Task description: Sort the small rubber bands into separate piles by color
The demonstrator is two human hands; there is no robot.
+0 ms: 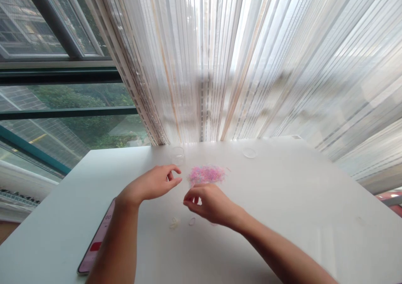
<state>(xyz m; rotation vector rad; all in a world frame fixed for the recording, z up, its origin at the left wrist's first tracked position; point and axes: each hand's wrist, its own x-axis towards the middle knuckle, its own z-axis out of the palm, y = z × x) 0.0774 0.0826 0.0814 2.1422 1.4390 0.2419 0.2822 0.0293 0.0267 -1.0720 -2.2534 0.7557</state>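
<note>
A loose pile of tiny pink and pastel bands (207, 174) lies on the white table (266, 208). My left hand (157, 182) hovers just left of the pile, thumb and fingers apart, with nothing visible between them. At the pile's near edge, my right hand (207, 200) has its thumb and fingertips pressed together; whatever may be in the pinch is too small to make out. Closer to me lie a small bunch of cream-coloured bands (174, 223) and a single pink band (191, 221). Another pinkish bit is partly hidden under my right wrist.
Behind my left hand stands a clear round container (177, 155); a clear round lid (249, 152) lies farther right. A phone (98, 240) with a lit screen is partly covered by my left forearm. Striped sheer curtains (204, 66) hang along the table's far edge, beside a window (78, 95).
</note>
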